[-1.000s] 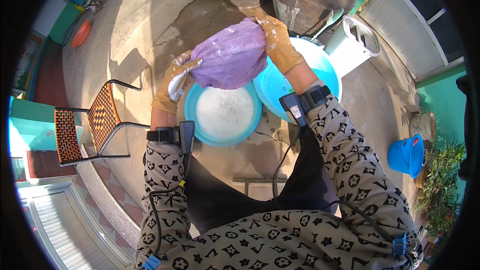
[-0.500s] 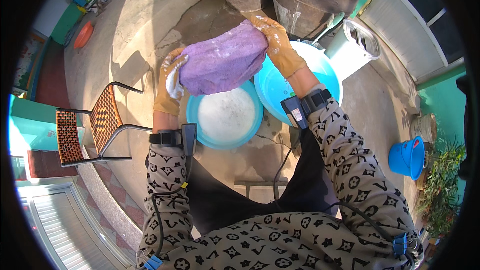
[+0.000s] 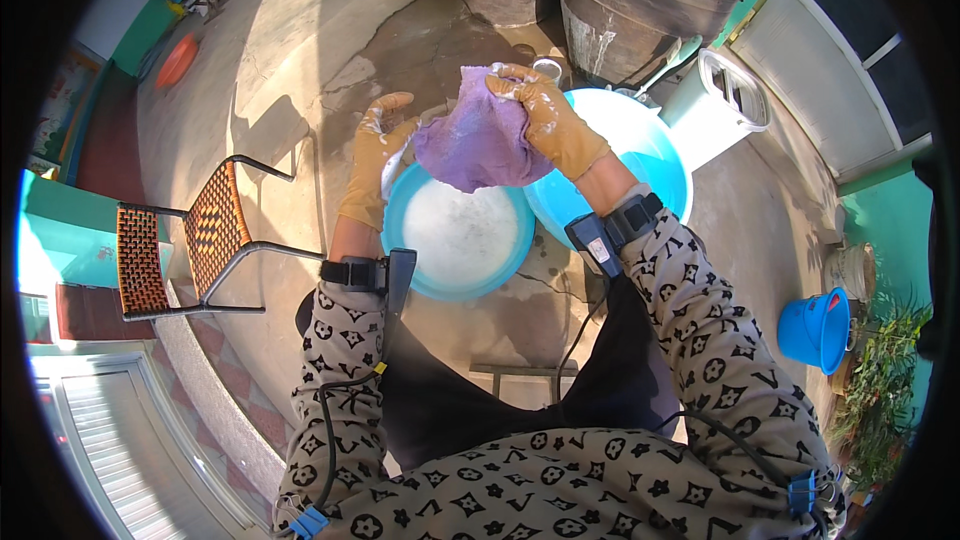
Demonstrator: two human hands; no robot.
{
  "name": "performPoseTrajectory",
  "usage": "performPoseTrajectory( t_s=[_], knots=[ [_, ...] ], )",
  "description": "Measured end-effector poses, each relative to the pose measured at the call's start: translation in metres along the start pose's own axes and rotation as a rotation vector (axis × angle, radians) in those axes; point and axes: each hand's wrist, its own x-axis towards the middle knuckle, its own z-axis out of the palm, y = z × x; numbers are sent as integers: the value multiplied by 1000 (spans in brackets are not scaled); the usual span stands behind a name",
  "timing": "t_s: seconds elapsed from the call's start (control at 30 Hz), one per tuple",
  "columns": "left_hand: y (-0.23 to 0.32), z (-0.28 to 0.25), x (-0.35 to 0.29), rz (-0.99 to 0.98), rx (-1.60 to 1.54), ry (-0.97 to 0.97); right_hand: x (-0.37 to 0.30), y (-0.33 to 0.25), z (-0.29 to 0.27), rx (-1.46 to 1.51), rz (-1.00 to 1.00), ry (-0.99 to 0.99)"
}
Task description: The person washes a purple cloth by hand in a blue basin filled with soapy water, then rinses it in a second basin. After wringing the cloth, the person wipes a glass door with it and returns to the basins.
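A purple cloth (image 3: 475,145), likely a towel, hangs bunched from my right hand (image 3: 548,123), whose fingers are closed on its upper right part. My left hand (image 3: 378,155) is open beside the cloth's left edge, thumb and fingers apart. Both hands wear tan rubber gloves with white suds on them. Below the cloth stands a light-blue basin (image 3: 458,292) filled with foamy white water. A larger blue basin (image 3: 683,172) with water sits to its right, partly behind my right hand and wrist.
Large brown clay pots (image 3: 640,0) stand at the far side, with a white bin (image 3: 700,105) near them. A woven chair (image 3: 215,235) is on the left. A blue bucket (image 3: 812,328) and a leafy plant (image 3: 885,390) are on the right. An orange basin (image 3: 177,60) lies far left.
The cloth was stretched wide between both hands; now it is bunched toward the right hand. My left hand has let go of its edge, fingers spread.
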Motion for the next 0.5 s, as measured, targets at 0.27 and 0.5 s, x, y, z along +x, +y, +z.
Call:
performPoseTrajectory(
  t_s=[0.27,0.5],
  knots=[
    [24,27,-6,279,-114,-110,-3,26,7,-99,9,-158],
    [18,23,-1,462,90,-132,-4,27,8,-49,28,-234]
  ],
)
